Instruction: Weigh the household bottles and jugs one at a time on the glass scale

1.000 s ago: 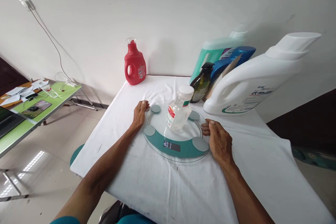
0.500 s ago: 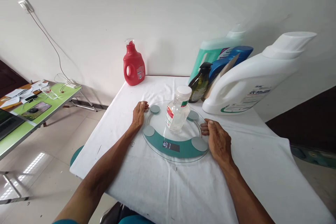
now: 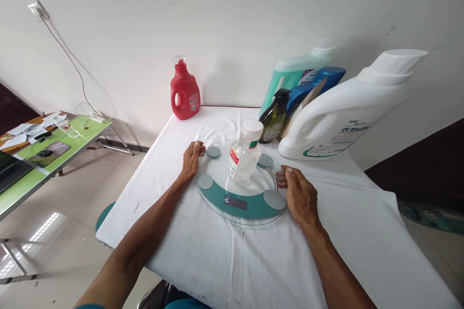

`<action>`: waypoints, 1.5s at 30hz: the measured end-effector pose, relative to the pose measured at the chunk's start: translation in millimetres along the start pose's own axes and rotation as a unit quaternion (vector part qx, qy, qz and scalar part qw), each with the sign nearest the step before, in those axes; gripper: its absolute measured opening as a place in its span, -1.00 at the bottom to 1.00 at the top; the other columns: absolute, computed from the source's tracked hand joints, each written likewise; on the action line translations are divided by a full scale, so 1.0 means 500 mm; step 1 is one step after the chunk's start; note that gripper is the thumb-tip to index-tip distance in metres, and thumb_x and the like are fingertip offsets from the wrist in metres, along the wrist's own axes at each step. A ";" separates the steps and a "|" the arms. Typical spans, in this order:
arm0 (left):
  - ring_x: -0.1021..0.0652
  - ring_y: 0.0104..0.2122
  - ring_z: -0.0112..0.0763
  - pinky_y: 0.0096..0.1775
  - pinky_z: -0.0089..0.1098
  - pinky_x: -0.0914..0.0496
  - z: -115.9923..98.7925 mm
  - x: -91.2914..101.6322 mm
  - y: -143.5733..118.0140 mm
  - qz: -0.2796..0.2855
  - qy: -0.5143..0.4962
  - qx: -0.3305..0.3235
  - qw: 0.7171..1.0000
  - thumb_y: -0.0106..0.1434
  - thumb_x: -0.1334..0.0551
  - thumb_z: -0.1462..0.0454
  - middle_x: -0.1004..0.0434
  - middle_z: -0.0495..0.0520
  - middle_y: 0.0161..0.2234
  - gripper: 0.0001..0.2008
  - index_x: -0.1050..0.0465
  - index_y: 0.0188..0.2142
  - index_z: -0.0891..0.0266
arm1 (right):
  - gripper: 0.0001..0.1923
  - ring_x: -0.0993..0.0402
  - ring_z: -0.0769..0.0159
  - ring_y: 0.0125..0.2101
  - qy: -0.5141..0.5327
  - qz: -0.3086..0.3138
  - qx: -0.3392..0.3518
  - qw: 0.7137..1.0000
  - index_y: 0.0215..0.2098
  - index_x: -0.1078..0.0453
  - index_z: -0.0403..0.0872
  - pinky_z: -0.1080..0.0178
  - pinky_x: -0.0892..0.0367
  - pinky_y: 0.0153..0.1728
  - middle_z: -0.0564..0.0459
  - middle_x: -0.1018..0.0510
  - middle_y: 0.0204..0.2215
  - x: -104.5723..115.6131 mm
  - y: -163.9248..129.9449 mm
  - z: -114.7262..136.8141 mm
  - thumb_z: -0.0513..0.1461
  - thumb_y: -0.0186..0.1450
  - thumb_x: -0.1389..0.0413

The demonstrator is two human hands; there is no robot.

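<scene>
Fingers (image 3: pixel 282 178) either side, scale (image 3: pixel 255 206) between, perhaps touching

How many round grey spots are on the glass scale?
4. On the scale: back-left spot, front-left spot, front-right spot, and back-right spot, partly behind the clear bottle. No spot seems fully hidden.

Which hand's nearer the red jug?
Left. Left hand is in front of the red jug, at the left of the glass scale; right hand is farther off, at the scale's right edge.
</scene>
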State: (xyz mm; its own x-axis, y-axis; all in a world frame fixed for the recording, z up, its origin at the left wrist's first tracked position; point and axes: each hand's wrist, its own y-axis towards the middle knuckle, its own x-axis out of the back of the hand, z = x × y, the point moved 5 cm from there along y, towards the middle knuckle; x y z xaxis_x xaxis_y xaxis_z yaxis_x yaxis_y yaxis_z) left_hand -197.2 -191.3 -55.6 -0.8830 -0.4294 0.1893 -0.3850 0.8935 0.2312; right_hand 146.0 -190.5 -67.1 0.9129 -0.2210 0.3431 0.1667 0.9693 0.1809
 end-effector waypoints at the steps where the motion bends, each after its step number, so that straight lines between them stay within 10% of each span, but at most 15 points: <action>1: -0.69 -0.11 -0.10 0.06 -0.05 -0.56 0.001 0.000 0.000 -0.001 -0.002 0.002 1.000 0.38 0.05 -0.43 -0.69 0.30 -0.11 -0.18 -0.53 -0.09 0.22 | -0.37 -0.59 0.11 -0.36 0.000 -0.001 0.002 1.000 -0.11 -0.55 -0.01 0.12 -0.50 -0.29 -0.11 -0.71 -0.28 0.000 0.000 0.000 0.27 0.43 0.09; 45: -0.70 -0.10 -0.10 0.06 -0.08 -0.56 -0.004 0.000 0.000 0.006 0.012 -0.004 1.000 0.40 0.06 -0.43 -0.70 0.29 -0.10 -0.18 -0.54 -0.11 0.23 | -0.31 -0.56 0.14 -0.42 0.006 0.016 -0.009 1.000 -0.16 -0.47 0.01 0.09 -0.52 -0.27 -0.10 -0.68 -0.31 0.001 -0.003 0.012 0.38 0.35 0.08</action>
State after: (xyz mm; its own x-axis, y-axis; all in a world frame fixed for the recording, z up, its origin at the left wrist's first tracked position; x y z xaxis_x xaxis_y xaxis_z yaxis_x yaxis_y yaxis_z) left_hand -196.6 -191.6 -53.5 -0.8807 -0.4225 0.2141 -0.3728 0.8972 0.2370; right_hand 143.7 -192.9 -61.5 0.9221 -0.1880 0.3383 0.1434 0.9778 0.1526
